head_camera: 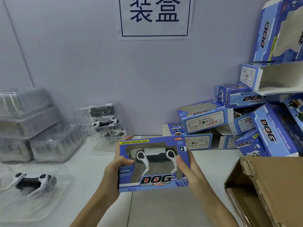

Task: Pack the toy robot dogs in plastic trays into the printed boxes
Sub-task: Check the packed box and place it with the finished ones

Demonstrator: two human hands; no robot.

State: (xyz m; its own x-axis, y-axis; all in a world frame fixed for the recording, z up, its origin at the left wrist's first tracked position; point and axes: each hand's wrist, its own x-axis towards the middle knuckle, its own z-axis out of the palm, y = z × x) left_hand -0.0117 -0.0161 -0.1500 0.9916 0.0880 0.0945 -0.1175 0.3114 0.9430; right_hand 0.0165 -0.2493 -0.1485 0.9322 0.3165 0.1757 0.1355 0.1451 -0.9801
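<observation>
Both hands, left hand [117, 163] and right hand [186, 166], grip our printed box [153, 163] by its short ends, thumbs curled onto the window front, a toy dog inside. Likely light, thin card, crushable window; hold edges. Left of the box: trayed dog [32, 184]; right: cardboard carton [268, 190].

Both bare forearms rise from the bottom edge, the left from about 7 o'clock, the right from about 5 o'clock, converging toward the centre. The left hand [115, 167] grips the left end of the blue printed cardboard window box [153, 163], thumb curled across its front face, fingertips showing above its top edge at 11 o'clock. The right hand [188, 167] clasps the right end, thumb pressed on the front.
</observation>
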